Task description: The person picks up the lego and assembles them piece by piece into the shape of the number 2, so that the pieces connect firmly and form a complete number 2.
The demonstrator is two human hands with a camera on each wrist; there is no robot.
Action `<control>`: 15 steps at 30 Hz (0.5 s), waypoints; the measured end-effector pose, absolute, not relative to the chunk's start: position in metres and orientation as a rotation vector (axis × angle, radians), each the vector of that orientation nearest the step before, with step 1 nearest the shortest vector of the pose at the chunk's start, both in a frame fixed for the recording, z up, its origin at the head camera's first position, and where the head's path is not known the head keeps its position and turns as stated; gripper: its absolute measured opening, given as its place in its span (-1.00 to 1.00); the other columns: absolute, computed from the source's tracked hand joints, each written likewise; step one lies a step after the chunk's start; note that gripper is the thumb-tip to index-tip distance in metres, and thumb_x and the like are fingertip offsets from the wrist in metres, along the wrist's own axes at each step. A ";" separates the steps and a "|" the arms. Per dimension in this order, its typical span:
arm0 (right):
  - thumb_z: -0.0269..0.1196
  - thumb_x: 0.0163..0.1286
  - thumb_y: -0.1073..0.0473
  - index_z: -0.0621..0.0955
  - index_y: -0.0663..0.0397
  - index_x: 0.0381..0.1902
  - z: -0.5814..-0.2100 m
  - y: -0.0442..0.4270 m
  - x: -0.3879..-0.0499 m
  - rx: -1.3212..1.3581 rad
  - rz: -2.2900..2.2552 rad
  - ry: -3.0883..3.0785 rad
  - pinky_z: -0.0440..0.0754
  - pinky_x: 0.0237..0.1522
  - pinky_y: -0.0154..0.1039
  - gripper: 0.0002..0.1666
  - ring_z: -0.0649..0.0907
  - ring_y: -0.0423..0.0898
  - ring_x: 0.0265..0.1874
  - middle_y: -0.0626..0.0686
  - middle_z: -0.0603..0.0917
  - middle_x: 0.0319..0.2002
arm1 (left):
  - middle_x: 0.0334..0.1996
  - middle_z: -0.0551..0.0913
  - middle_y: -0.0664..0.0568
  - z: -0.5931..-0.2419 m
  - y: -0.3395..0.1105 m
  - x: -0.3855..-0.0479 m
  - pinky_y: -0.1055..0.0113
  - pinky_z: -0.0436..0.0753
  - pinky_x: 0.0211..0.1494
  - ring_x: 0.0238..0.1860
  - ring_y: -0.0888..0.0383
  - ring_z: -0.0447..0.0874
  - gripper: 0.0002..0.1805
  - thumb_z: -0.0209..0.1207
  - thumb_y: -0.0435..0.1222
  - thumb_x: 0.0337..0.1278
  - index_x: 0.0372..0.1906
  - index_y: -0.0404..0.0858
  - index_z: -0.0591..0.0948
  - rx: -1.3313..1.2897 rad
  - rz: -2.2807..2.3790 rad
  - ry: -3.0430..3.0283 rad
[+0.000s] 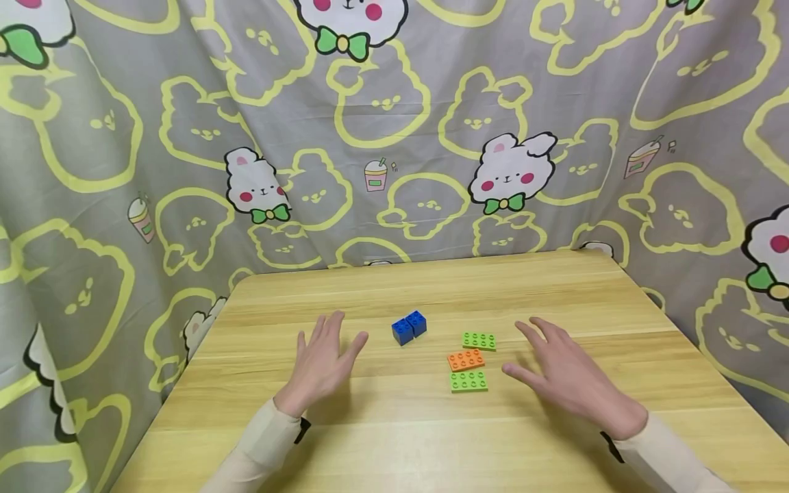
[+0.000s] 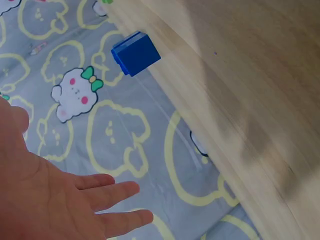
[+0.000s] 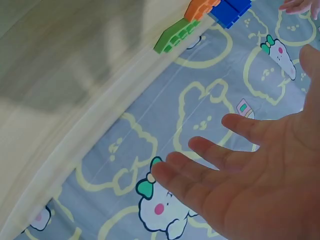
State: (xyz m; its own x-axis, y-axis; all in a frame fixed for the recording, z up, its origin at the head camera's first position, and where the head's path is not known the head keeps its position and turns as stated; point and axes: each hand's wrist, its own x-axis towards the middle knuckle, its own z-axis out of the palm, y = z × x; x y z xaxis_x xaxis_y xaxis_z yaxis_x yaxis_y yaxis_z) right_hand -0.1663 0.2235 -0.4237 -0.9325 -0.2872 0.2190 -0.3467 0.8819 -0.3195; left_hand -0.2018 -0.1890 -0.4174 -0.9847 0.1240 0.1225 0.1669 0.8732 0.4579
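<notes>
Two blue building bricks (image 1: 409, 328) stand side by side near the middle of the table; in the left wrist view a blue brick (image 2: 137, 54) shows from its side. Right of them lie three flat bricks: a green one (image 1: 479, 341) at the back, an orange one (image 1: 466, 359), and another green one (image 1: 468, 381) in front. My left hand (image 1: 323, 370) hovers left of the blue bricks, fingers spread, holding nothing. On the other side my right hand (image 1: 573, 380) hovers to the right of the flat bricks, fingers extended and touching nothing.
The wooden table (image 1: 394, 438) reaches back to a grey patterned curtain (image 1: 394, 103), which also hangs along the left and right sides. A dark band (image 1: 303, 430) shows at the left wrist.
</notes>
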 end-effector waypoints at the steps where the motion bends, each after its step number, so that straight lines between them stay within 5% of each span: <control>1: 0.15 0.42 -0.45 0.34 0.21 0.50 -0.423 0.222 -0.167 0.492 0.539 -2.888 0.38 0.26 0.43 0.02 0.38 0.46 0.35 0.43 0.31 0.44 | 0.57 0.21 -0.21 -0.417 -0.189 -0.204 -0.49 -0.26 0.48 0.63 -0.25 -0.08 0.03 -0.27 0.44 0.39 0.59 -0.29 0.15 -0.234 -0.742 -2.950; 15: 0.19 0.39 -0.46 0.45 0.15 0.43 -0.432 0.202 -0.167 0.557 0.550 -2.930 0.60 0.10 0.23 -0.04 0.58 0.24 0.17 0.25 0.56 0.23 | 0.52 0.31 -0.17 -0.417 -0.176 -0.219 -0.42 -0.10 0.53 0.60 -0.19 0.07 -0.03 -0.15 0.41 0.38 0.54 -0.24 0.28 -0.269 -0.881 -2.927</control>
